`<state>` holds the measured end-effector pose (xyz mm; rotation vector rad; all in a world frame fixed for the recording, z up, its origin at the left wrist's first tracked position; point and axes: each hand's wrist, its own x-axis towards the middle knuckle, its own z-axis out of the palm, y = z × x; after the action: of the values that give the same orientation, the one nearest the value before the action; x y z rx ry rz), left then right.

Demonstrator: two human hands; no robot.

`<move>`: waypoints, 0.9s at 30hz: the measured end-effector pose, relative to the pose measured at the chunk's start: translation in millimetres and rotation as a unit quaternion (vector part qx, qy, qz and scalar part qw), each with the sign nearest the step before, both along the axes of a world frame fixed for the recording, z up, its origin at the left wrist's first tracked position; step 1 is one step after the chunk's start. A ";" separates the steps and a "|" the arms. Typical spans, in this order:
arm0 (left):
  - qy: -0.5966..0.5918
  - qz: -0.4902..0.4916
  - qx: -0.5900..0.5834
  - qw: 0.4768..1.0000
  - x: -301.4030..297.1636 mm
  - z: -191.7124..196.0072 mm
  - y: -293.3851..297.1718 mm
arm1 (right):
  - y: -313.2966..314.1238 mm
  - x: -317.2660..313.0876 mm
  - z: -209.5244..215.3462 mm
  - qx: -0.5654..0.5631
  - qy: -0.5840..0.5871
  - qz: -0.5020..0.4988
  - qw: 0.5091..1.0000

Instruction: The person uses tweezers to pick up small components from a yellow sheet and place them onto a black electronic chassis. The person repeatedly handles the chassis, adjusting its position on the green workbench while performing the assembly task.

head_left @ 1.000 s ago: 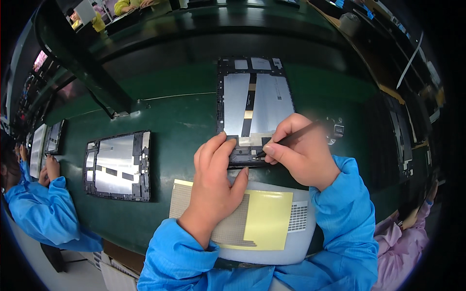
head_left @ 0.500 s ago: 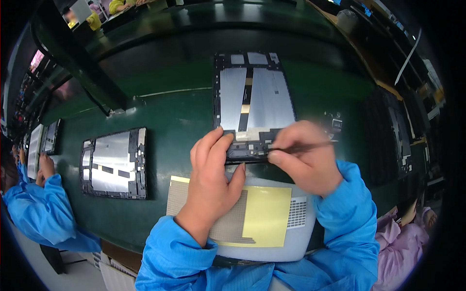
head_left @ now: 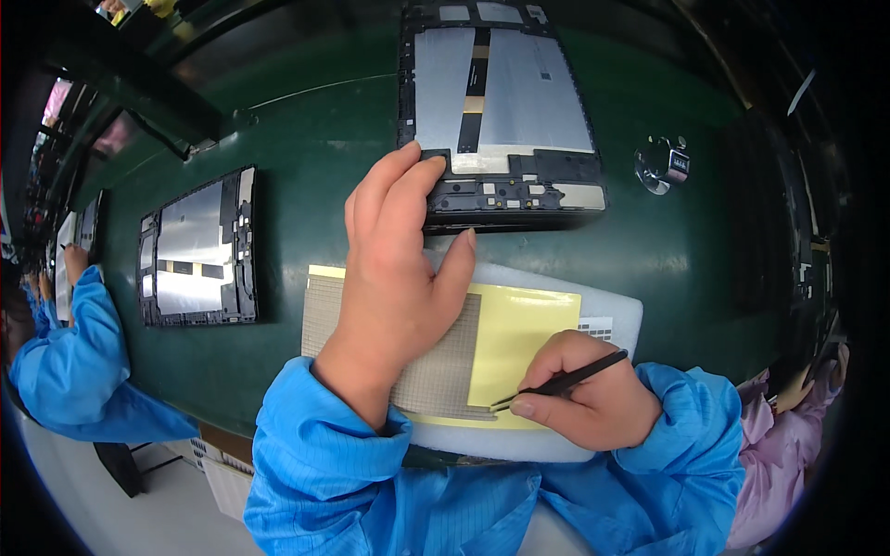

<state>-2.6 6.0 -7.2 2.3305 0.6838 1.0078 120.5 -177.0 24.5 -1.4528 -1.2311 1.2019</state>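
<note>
A tablet housing (head_left: pixel 519 102) with a silver back plate, black frame and dark ribbon cable lies ahead of me. My left hand (head_left: pixel 394 259) grips its near left corner, fingertips on the frame and thumb against the near edge. In my right hand (head_left: pixel 589 394) is a pair of black tweezers (head_left: pixel 584 373), pinched between thumb and fingers. Their tips meet the lower right edge of a grey gridded adhesive sheet (head_left: pixel 436 371) on yellow backing paper (head_left: pixel 528 324). My left wrist hides part of the sheet. Whether the tips hold a piece cannot be made out.
Another opened tablet (head_left: pixel 195 250) lies left. Under the yellow paper is a pale foam pad (head_left: pixel 616 310) with a white-and-grey printed sheet (head_left: pixel 596 327). A small shiny clear item (head_left: pixel 663 167) lies right. A blue-sleeved co-worker (head_left: pixel 74 352) sits left; a pink sleeve (head_left: pixel 788 445) shows right.
My right hand has moved with the tweezers from the tablet's near edge down to the gridded sheet. My left hand stays on the tablet corner. The whole view has shifted.
</note>
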 end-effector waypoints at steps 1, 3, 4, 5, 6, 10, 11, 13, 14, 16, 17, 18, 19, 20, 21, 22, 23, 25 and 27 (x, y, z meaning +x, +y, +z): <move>-0.003 -0.001 0.000 1.000 0.2 -0.7 0.2 | 0.3 -0.9 -1.2 0.008 -0.007 0.003 1.000; -0.008 -0.003 -0.001 1.000 0.6 -1.1 0.2 | 0.1 -2.1 -2.4 0.015 -0.017 0.005 1.000; -0.004 -0.001 -0.001 1.000 0.4 -1.2 0.2 | -0.5 -2.6 -1.9 0.013 -0.022 0.003 1.000; -0.001 0.001 -0.001 1.000 0.0 -1.0 0.2 | -1.0 -3.1 -1.9 0.012 -0.026 0.002 1.000; 0.003 0.003 -0.001 1.000 -0.8 -0.8 -0.1 | -1.0 -4.0 -2.5 0.014 -0.022 0.004 1.000; 0.017 0.007 0.004 1.000 -0.8 -0.1 -0.3 | -1.7 -3.5 -2.7 0.003 0.009 -0.008 1.000; 0.017 0.006 -0.003 1.000 -1.0 0.1 -0.3 | -2.1 -1.8 -1.9 -0.003 0.020 -0.014 1.000; 0.019 0.004 -0.009 1.000 -0.2 1.7 0.1 | -1.7 5.7 -1.3 -0.018 0.059 -0.037 0.997; 0.020 0.004 -0.008 1.000 -0.3 2.3 -0.7 | -0.1 10.5 1.6 -0.023 0.074 -0.049 0.996; 0.017 0.005 -0.017 1.000 -1.2 3.2 -1.8 | 7.3 19.9 12.5 0.032 0.064 -0.104 0.992; 0.014 0.005 -0.025 1.000 -2.0 3.4 -2.1 | 12.4 25.9 16.4 0.070 0.074 -0.136 0.985; 0.012 0.007 -0.034 0.999 -2.4 3.8 -2.0 | 19.0 32.7 20.8 0.109 0.085 -0.167 0.976; 0.015 0.005 -0.034 0.999 -2.3 3.1 -1.6 | 32.4 37.2 23.4 0.179 0.112 -0.179 0.961; 0.016 0.002 -0.031 0.999 -1.7 3.4 -1.5 | 44.2 44.1 30.7 0.186 0.099 -0.186 0.960; 0.017 0.000 -0.027 0.999 -0.9 3.7 -1.3 | 54.4 51.5 35.9 0.167 0.078 -0.185 0.965; 0.019 0.001 -0.024 1.000 -1.4 4.0 -1.4 | 63.3 57.4 38.0 0.147 0.057 -0.181 0.971; 0.017 -0.002 -0.035 0.999 -1.7 4.8 -1.7 | 70.3 62.5 34.0 0.164 0.033 -0.164 0.972; 0.018 -0.006 -0.039 0.999 -1.4 7.8 -2.5 | 77.0 69.7 29.3 0.140 0.013 -0.156 0.978; 0.015 -0.009 -0.047 0.999 -0.6 8.2 -1.8 | 81.2 72.1 31.3 0.115 0.012 -0.163 0.980</move>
<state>-3.2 4.2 1.0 2.2700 0.7069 0.9135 192.6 -95.8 55.8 -1.3956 -1.0294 0.8262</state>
